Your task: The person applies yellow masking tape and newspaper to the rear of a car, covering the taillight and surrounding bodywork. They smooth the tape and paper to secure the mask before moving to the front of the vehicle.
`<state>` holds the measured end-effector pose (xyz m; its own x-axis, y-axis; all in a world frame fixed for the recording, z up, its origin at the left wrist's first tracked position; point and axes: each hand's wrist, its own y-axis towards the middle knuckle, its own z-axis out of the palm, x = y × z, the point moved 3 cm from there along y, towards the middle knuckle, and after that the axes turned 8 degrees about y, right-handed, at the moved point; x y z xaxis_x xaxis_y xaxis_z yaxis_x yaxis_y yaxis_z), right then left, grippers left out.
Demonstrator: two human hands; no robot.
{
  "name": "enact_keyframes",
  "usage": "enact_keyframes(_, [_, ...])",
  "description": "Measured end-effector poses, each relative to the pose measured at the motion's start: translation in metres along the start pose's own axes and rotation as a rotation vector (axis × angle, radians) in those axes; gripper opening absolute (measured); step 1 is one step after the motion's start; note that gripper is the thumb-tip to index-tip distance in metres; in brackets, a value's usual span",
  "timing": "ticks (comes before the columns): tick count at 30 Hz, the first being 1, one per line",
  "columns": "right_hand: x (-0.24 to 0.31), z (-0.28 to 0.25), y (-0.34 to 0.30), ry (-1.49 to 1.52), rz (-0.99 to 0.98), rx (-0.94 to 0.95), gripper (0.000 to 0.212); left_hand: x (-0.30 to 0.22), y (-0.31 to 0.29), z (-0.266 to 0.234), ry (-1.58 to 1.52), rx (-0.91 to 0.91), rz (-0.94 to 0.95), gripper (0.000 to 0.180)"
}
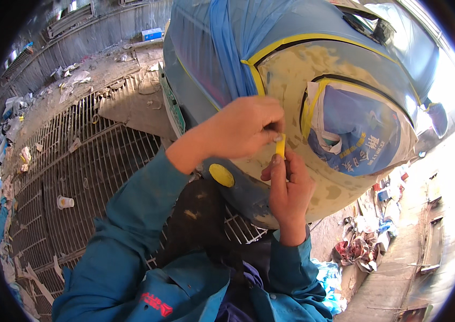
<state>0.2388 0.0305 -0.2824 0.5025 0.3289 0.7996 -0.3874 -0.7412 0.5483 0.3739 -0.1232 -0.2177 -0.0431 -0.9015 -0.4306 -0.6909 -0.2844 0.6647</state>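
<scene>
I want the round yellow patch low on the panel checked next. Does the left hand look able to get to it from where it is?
Probably yes. The left hand pinches the yellow tape strip just above and right of the round yellow patch, and nothing covers the patch; the left wrist already passes right beside it.

Tape strip (280,146) between hands (on bumper (313,177))

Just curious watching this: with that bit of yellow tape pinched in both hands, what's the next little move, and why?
Probably press the yellow tape strip flat onto the sanded panel: left hand and right hand hold it against the surface, its end apparently unstuck.
</scene>
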Motion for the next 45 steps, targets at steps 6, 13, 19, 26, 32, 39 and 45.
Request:
enact_keyframes(6, [0.003, 0.016, 0.009, 0.430, 0.349, -0.025, 0.030, 0.019, 0.055, -0.032, 0.167, -0.147, 0.177, 0.014])
enact_keyframes(13, [0.010, 0.043, 0.019, 0.325, 0.187, -0.062, 0.031, 0.018, 0.109, -0.042, 0.344, -0.169, 0.492, 0.011])
enact_keyframes(19, [0.010, 0.050, 0.022, -0.033, -0.033, -0.058, 0.021, 0.025, 0.126, -0.045, 0.347, -0.091, 0.536, 0.010])
enact_keyframes(26, [0.011, 0.050, 0.026, -0.099, -0.137, -0.062, 0.018, 0.025, 0.138, -0.040, 0.298, -0.074, 0.522, 0.009])
enact_keyframes(32, [0.010, 0.051, 0.030, -0.104, -0.156, -0.066, 0.021, 0.020, 0.140, -0.039, 0.375, -0.066, 0.597, 0.009])
enact_keyframes(39, [0.014, 0.055, 0.035, -0.135, -0.160, -0.046, 0.022, 0.017, 0.142, -0.039, 0.374, -0.058, 0.595, 0.007])
enact_keyframes(45, [0.014, 0.056, 0.039, -0.132, -0.153, -0.017, 0.023, 0.011, 0.143, -0.036, 0.464, -0.066, 0.625, 0.010])
